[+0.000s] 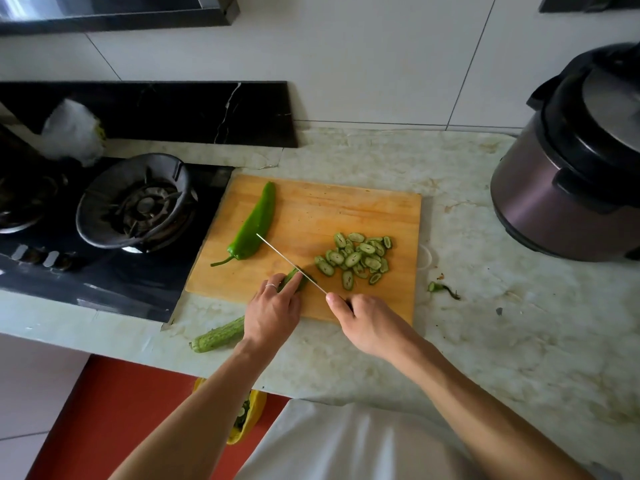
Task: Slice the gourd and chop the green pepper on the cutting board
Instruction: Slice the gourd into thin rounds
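Observation:
A wooden cutting board (346, 209) lies on the marble counter. A whole green pepper (254, 226) rests on its left part. A pile of several gourd slices (356, 259) sits on the right part. My left hand (273, 313) holds a short piece of gourd (294, 278) down on the board's front edge. My right hand (367, 323) grips the handle of a knife (287, 261), whose thin blade crosses the gourd piece. A second length of gourd (216, 337) lies on the counter off the board, partly hidden by my left wrist.
A gas stove (135, 206) with a black burner ring stands left of the board. A purple pressure cooker (575, 174) is at the right. A cut gourd stem end (440, 289) lies on the counter right of the board. A yellow bin (242, 417) sits on the floor below.

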